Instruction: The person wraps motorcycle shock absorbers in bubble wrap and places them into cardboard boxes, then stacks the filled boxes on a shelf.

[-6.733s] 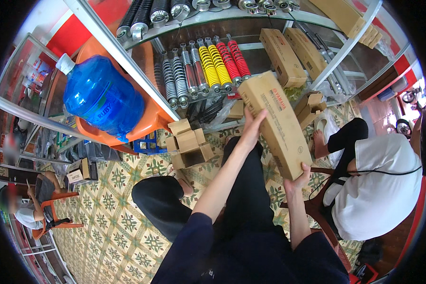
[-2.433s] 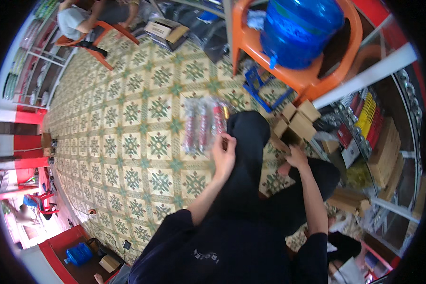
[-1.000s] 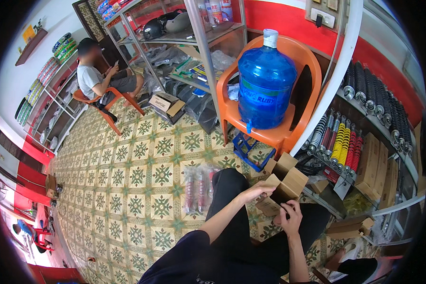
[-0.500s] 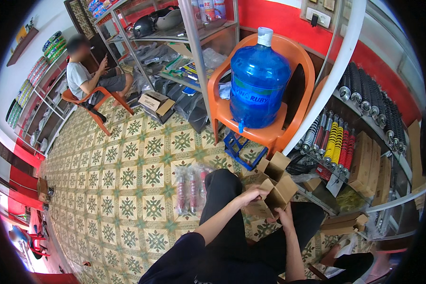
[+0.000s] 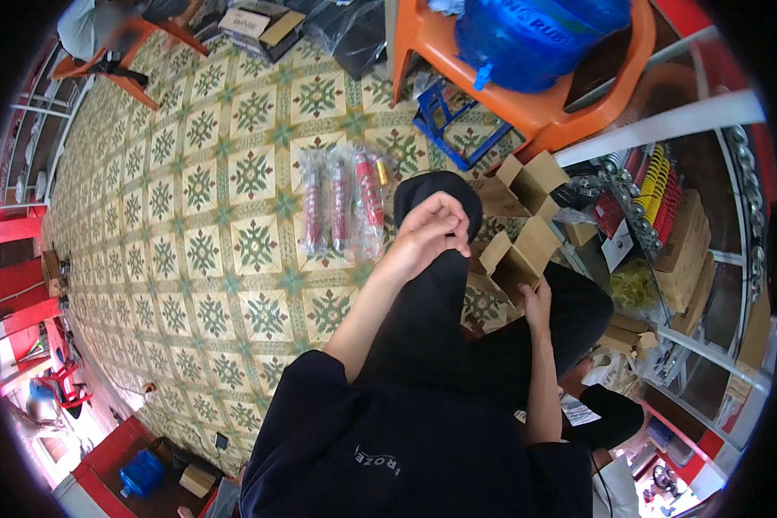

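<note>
My right hand (image 5: 537,304) grips the near edge of an upright cardboard box (image 5: 511,274), whose top flaps stand open. My left hand (image 5: 432,229) is off the box, above my left knee, palm turned up. Its fingers are loosely bent and nothing shows in them. A second cardboard box (image 5: 527,192) with raised flaps stands just beyond the first. On the tiled floor left of my knee, three plastic-wrapped shock absorbers lie side by side: a left one (image 5: 311,207), a middle one (image 5: 338,207) and a redder right one (image 5: 369,194) with a yellow part beside it.
Ahead, an orange chair (image 5: 445,52) bears a blue water jug (image 5: 535,43), with a blue frame (image 5: 457,125) below. A rack at right holds coil-spring shock absorbers (image 5: 656,194) and cardboard cartons (image 5: 684,250). At upper left, a seated person (image 5: 82,34) is partly in view.
My left hand has let go of the box and moved left over my knee. My right hand still holds the box. The view has tilted down.
</note>
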A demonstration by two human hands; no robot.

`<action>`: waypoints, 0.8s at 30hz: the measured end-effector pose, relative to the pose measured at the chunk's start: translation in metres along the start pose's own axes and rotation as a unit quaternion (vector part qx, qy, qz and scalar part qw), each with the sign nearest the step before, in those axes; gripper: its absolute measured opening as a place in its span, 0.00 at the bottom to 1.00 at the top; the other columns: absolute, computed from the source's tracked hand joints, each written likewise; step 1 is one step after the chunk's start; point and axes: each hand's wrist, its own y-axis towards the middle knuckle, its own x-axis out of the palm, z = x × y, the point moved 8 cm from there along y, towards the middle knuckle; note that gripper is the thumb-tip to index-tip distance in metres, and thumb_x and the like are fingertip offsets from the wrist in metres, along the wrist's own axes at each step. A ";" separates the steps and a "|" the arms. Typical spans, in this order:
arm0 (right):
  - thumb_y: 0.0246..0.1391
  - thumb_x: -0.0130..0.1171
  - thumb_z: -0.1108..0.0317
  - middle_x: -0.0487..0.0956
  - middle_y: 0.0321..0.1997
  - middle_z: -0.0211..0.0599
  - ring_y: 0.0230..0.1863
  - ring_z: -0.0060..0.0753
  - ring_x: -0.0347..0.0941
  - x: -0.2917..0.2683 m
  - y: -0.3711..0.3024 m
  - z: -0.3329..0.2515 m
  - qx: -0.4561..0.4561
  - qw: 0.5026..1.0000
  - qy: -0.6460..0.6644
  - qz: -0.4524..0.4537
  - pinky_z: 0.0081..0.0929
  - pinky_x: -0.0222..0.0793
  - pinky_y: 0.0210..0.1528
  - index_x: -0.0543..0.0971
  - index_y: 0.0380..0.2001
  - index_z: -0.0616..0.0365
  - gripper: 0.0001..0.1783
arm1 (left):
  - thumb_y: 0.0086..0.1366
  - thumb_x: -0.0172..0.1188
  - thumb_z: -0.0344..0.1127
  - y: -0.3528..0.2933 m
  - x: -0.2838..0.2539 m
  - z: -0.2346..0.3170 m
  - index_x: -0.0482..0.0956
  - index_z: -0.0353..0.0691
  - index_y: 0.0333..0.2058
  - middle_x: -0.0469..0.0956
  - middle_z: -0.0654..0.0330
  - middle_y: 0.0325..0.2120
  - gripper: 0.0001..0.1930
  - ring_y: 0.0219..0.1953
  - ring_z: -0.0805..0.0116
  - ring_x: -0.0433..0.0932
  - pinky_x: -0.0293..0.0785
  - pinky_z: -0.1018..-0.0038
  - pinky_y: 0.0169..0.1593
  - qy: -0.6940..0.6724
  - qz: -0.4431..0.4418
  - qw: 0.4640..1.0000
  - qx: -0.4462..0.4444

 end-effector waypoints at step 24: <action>0.55 0.56 0.64 0.77 0.41 0.37 0.42 0.25 0.70 0.008 -0.055 -0.118 0.056 0.989 0.048 0.125 0.24 0.65 0.47 0.73 0.45 0.70 0.20 | 0.44 0.66 0.50 -0.159 -0.555 -0.110 0.53 0.24 0.56 0.70 0.35 0.51 0.48 0.54 0.42 0.70 0.67 0.58 0.56 0.624 0.375 0.584 -0.359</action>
